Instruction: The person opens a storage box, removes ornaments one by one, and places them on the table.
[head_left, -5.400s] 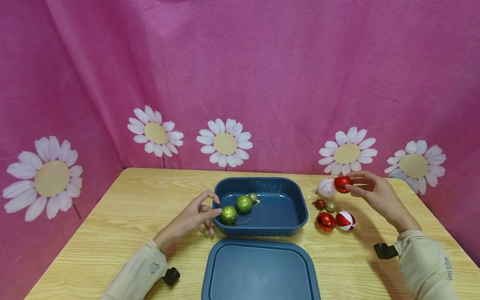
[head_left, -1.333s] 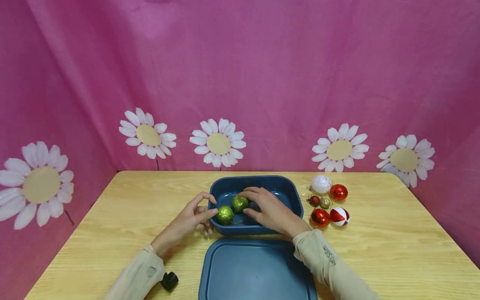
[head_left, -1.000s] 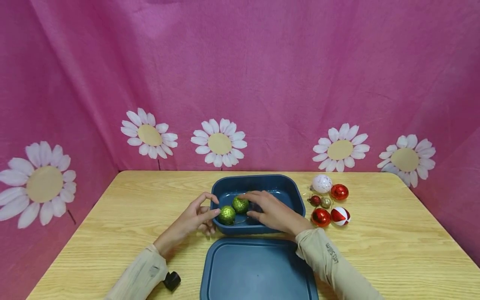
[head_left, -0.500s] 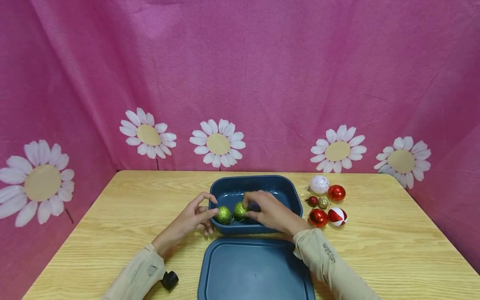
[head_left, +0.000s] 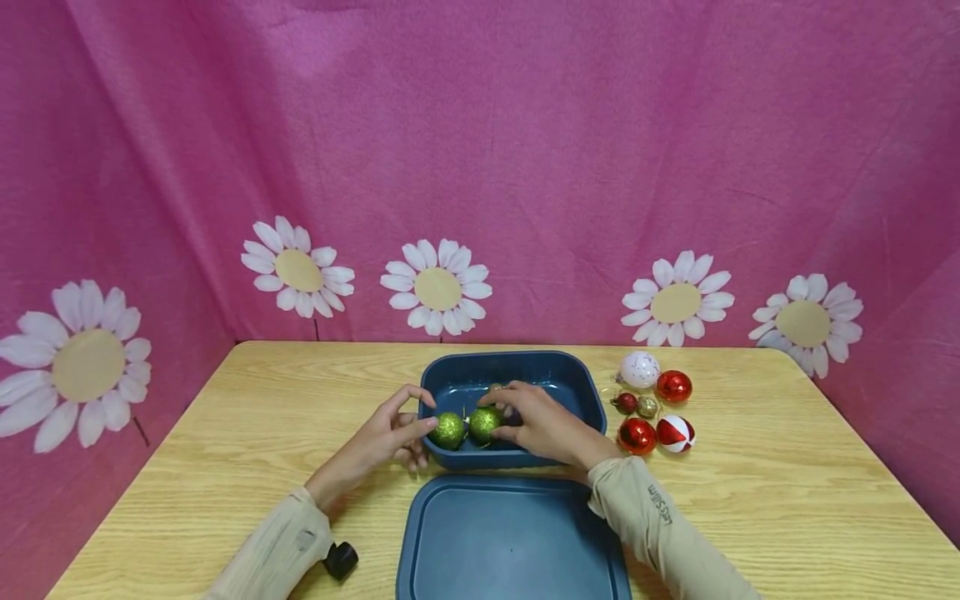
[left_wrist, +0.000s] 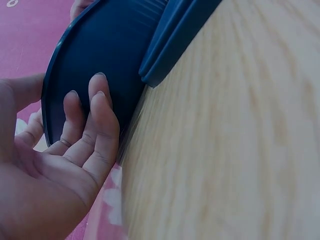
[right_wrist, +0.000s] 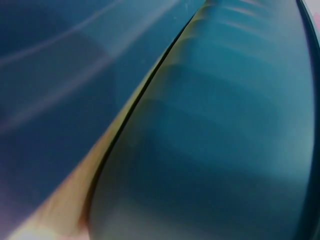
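Observation:
In the head view, a dark blue box (head_left: 555, 356) stands in the middle of the table. My left hand (head_left: 382, 433) holds its left wall, thumb and index finger at the rim; the left wrist view shows other fingers (left_wrist: 104, 120) curled against the wall outside. Two glittery green baubles lie side by side in the box: the left bauble (head_left: 448, 431) beside my left thumb, the right bauble (head_left: 485, 423) pinched by my right hand (head_left: 543, 423) between thumb and fingers. Behind it a small gold bauble (head_left: 496, 387) shows, partly hidden. The right wrist view has only blue plastic, no hand.
A matching blue lid (head_left: 513, 537) lies flat in front of the box. Right of the box sit a white bauble (head_left: 640, 369), two shiny red baubles (head_left: 674, 386), a red-and-white bauble (head_left: 676, 433), a small red bauble (head_left: 626, 403) and a small gold one. A pink curtain (head_left: 525, 167) hangs behind.
My right hand has left a red bauble on the table at the right and come into the box. It has shifted the right green bauble slightly toward the front. My left hand stays put.

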